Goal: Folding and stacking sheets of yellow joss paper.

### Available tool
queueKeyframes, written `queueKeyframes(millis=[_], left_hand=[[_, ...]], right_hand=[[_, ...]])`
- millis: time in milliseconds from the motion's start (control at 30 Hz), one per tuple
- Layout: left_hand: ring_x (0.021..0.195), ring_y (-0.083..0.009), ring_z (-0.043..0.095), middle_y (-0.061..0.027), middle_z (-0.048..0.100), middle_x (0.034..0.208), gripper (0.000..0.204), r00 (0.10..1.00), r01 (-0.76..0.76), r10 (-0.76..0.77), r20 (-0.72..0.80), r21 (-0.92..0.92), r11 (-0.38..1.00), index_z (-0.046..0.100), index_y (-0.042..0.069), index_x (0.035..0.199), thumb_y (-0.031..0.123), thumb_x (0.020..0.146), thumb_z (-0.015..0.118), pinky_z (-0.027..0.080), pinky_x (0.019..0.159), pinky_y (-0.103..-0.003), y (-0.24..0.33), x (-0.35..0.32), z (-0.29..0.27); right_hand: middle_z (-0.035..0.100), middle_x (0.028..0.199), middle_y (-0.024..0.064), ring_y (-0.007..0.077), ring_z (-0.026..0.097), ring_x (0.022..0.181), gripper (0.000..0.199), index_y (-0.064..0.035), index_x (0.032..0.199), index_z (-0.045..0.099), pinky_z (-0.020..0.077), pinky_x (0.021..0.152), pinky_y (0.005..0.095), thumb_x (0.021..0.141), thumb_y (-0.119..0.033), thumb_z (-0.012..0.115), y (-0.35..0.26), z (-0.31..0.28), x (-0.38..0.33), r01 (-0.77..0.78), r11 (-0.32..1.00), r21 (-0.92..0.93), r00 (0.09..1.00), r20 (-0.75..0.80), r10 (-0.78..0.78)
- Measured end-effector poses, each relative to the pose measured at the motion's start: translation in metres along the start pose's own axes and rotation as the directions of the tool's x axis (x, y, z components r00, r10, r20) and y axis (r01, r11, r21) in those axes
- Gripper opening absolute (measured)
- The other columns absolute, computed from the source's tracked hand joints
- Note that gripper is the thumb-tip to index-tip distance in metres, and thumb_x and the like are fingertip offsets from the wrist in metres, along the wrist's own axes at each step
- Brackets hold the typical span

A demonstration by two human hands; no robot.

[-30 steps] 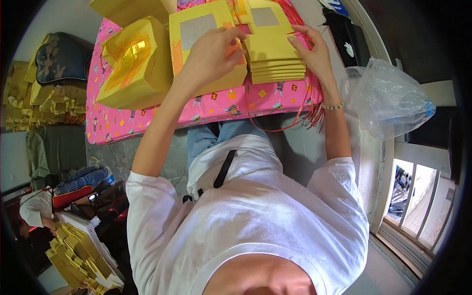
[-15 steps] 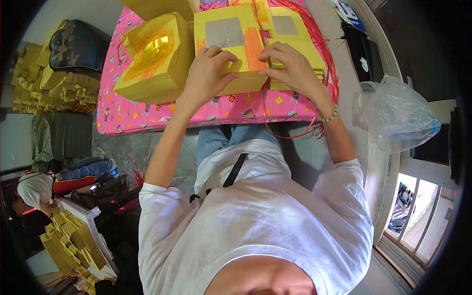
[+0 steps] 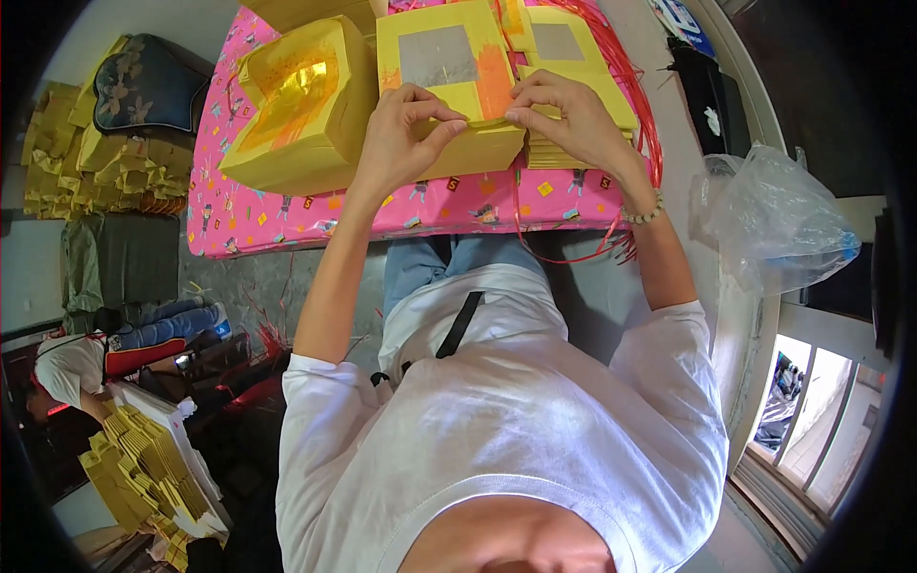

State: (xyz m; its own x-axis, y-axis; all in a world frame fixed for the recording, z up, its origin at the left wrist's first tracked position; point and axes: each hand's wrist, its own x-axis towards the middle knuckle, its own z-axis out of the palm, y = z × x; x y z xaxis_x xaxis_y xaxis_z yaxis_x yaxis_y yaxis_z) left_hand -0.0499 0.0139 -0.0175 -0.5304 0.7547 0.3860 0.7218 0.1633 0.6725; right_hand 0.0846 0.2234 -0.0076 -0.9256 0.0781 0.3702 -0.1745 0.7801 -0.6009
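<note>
In front of me on the table lies a thick yellow paper stack (image 3: 449, 160) with a silver rectangle and orange smears on its top face. The near edge of its top sheet (image 3: 482, 116) is slightly raised between my hands. My left hand (image 3: 406, 138) is closed, thumb and fingertips together at that edge. At the edge's right end, my right hand (image 3: 570, 119) pinches the paper; a beaded bracelet circles that wrist. To the left sits another yellow paper bundle (image 3: 306, 158) with gold foil and orange on top. Lower yellow piles (image 3: 559, 40) stand at the right.
Pink patterned cloth (image 3: 287, 215) covers the table. Red strings (image 3: 642, 115) trail over its right side. A clear plastic bag (image 3: 778, 224) hangs at the right. Yellow paper heaps (image 3: 57, 158) and a dark cushioned chair back (image 3: 148, 81) stand left. Lower left, another person (image 3: 72, 368) bends over yellow stacks.
The thumb and fingers of both hands have come together at the top sheet's near edge, which has risen slightly. My left hand has shifted a little to the right.
</note>
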Motion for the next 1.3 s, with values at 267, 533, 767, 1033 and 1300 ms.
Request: queueKeyframes(millis=[267,533,767,1033,1300], left_hand=[[0.088,-0.0254,0.055,-0.0073,0.059,0.086,0.016,1.0,0.014,-0.014,-0.004,-0.008,1.0,0.074,0.011,0.083,0.025,0.075,0.074,0.046,0.08,-0.036,-0.001,-0.001,0.0],[0.091,-0.0204,0.056,-0.0053,0.061,0.089,0.015,0.999,0.029,-0.03,0.019,0.032,0.999,0.075,0.009,0.087,0.021,0.077,0.074,0.046,0.082,-0.032,0.002,-0.001,-0.002],[0.091,-0.0205,0.057,-0.0055,0.061,0.089,0.015,0.999,0.04,-0.041,0.027,0.029,0.999,0.074,0.009,0.086,0.021,0.077,0.074,0.045,0.083,-0.032,0.001,0.0,-0.002],[0.09,-0.0278,0.055,-0.0076,0.059,0.093,0.027,0.996,-0.091,0.084,0.041,0.229,0.969,0.068,0.009,0.098,0.022,0.075,0.074,0.047,0.08,-0.037,0.016,0.004,-0.006],[0.081,-0.0297,0.055,-0.0098,0.06,0.085,0.023,0.934,-0.173,0.277,-0.227,0.392,0.904,0.062,0.006,0.1,0.0,0.077,0.06,0.046,0.07,-0.039,0.016,0.018,-0.005]], right_hand=[[0.062,0.09,0.0054,0.0244,0.061,0.083,0.026,-0.0043,0.086,0.068,0.0475,0.077,0.0347,0.085,-0.03,0.065,-0.001,-0.001,0.001,-0.029,0.999,0.015,0.999,0.02,0.029],[0.063,0.089,0.005,0.0242,0.062,0.083,0.025,-0.0051,0.084,0.069,0.0476,0.077,0.0347,0.084,-0.03,0.066,0.0,0.001,0.001,-0.042,0.999,0.001,0.999,0.008,0.042],[0.063,0.087,0.0068,0.0265,0.062,0.081,0.024,-0.0047,0.086,0.068,0.0484,0.075,0.0354,0.085,-0.029,0.065,-0.001,0.002,0.002,0.016,0.999,-0.044,1.0,-0.025,-0.017],[0.065,0.087,0.0092,0.0266,0.062,0.08,0.017,-0.0045,0.092,0.065,0.049,0.071,0.0329,0.086,-0.02,0.064,-0.023,-0.006,0.011,0.084,0.956,-0.28,0.989,-0.095,-0.115],[0.064,0.106,0.0122,0.0257,0.062,0.099,0.047,-0.0045,0.114,0.058,0.0511,0.081,0.034,0.08,-0.033,0.074,-0.022,0.005,0.033,0.061,0.997,0.048,0.913,-0.407,-0.036]])
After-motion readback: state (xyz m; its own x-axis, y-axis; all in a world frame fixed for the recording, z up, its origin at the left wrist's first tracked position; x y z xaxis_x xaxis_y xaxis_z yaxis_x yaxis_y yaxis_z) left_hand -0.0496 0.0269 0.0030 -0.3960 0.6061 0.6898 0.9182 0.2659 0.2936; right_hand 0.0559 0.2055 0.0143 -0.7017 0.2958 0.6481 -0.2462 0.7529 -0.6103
